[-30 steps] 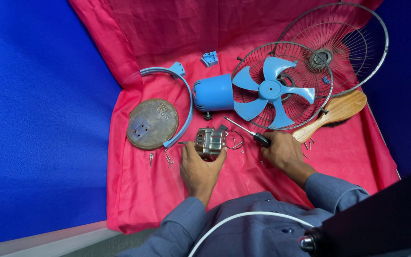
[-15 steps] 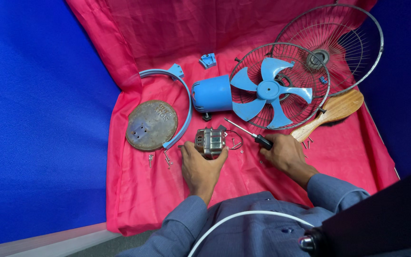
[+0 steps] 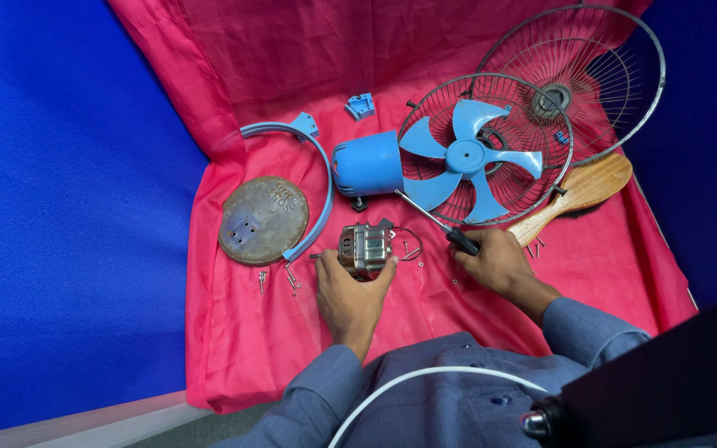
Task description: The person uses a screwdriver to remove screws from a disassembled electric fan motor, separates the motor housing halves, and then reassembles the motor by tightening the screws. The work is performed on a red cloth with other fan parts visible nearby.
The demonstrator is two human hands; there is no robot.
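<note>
Head view: L hand (image 3: 348, 290) still clamped on motor (image 3: 364, 247), R hand (image 3: 495, 261) still gripping screwdriver (image 3: 440, 224); nothing shifted, work paused.

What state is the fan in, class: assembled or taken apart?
Taken apart. The motor lies alone by the left hand; the front grille is off; the base plate lies separate on the cloth.

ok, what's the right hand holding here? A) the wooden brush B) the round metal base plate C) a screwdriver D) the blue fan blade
C: the right hand grips the black handle of a screwdriver, whose shaft points up toward the blue motor housing; the wooden brush lies untouched beside it, and the left hand is on the metal motor.
</note>
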